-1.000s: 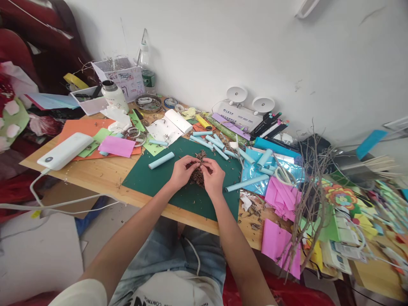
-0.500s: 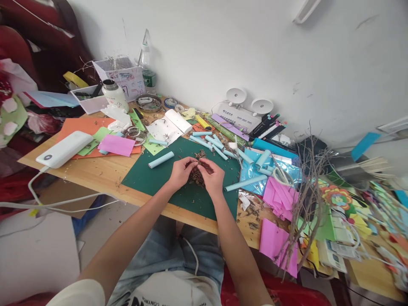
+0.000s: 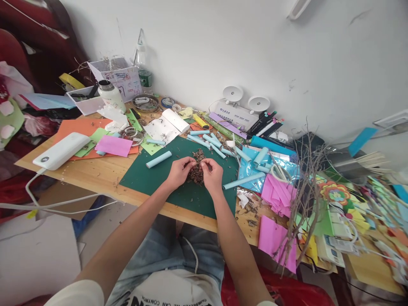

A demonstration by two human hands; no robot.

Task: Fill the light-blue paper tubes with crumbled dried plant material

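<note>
A small heap of brown, dry, crumbled plant bits (image 3: 196, 175) lies on the green mat (image 3: 172, 199) in front of me. My left hand (image 3: 179, 171) is at the heap's left side, thumb and fingertips pinched together. Across from it, my right hand (image 3: 211, 173) pinches in the same way at the right side. Whatever the fingertips hold is too small to make out. A light-blue paper tube (image 3: 159, 160) lies on the mat to the left, and several more blue tubes (image 3: 218, 150) are scattered behind and right of my hands.
A white power bank (image 3: 62, 149) with a cable lies at the left. Dry branches (image 3: 306, 199) stick up at the right, beside pink paper (image 3: 277, 240) and scissors (image 3: 280, 173). A white bottle (image 3: 111, 95) and a white router (image 3: 234, 114) stand toward the wall.
My hands have moved apart; their fingertips were close together over the heap and now sit at either side of it. The camera view has shifted slightly.
</note>
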